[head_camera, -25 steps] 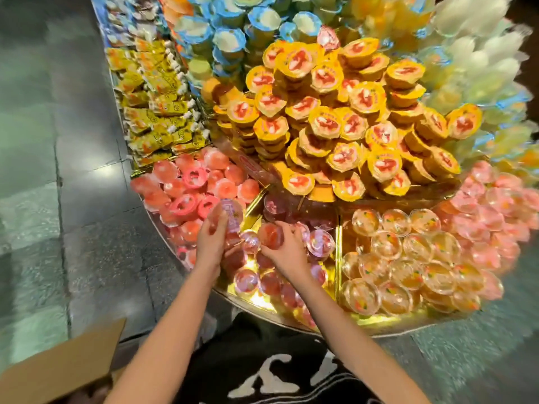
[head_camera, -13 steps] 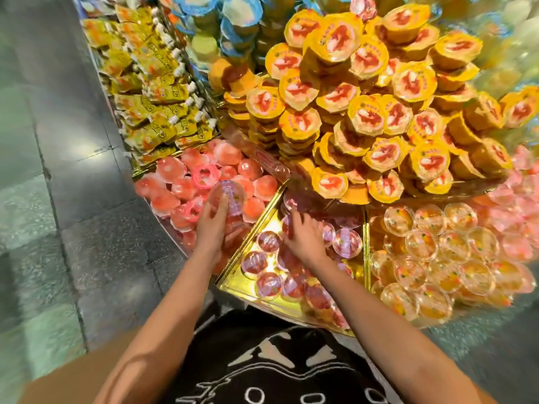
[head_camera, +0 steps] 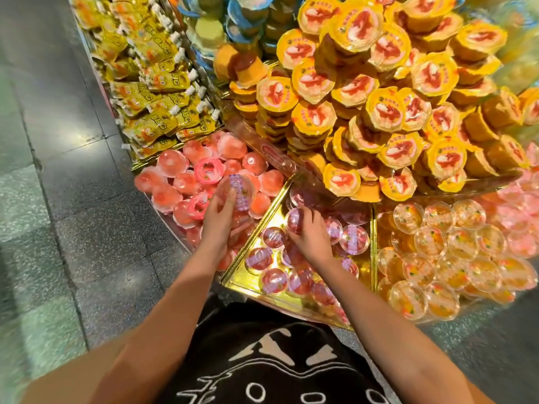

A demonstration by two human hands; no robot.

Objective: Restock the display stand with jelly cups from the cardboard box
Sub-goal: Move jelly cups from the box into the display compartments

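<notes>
Wide view first: the display stand (head_camera: 374, 237) fills the frame from 9 o'clock round to 3, tiered and heaped with sweets. Dead centre, the gold tray (head_camera: 243, 277) is the compartment being worked, part filled with purple-lidded jelly cups and bare gold showing at its 7 o'clock corner. The cardboard box is out of shot.

So this looks like the placing step, cups going down into the tray. The left hand (head_camera: 218, 217) hovers at 10 o'clock of the tray, over the pink cups next door, fingers curled round a jelly cup (head_camera: 237, 189). The right hand (head_camera: 309, 234) is down inside the tray, fingertips pinching a second cup (head_camera: 294, 220) in the back rows.

Next move, by my reading: seat the right hand's cup in a gap, then bring the left one across the divider towards 4 o'clock and into the bare patch.

The held cup is squat and round. Its axis, base to lid, runs roughly upright, the printed lid facing up at the camera and tipped a touch towards 12 o'clock. How the right hand's cup sits, I cannot tell.
</notes>
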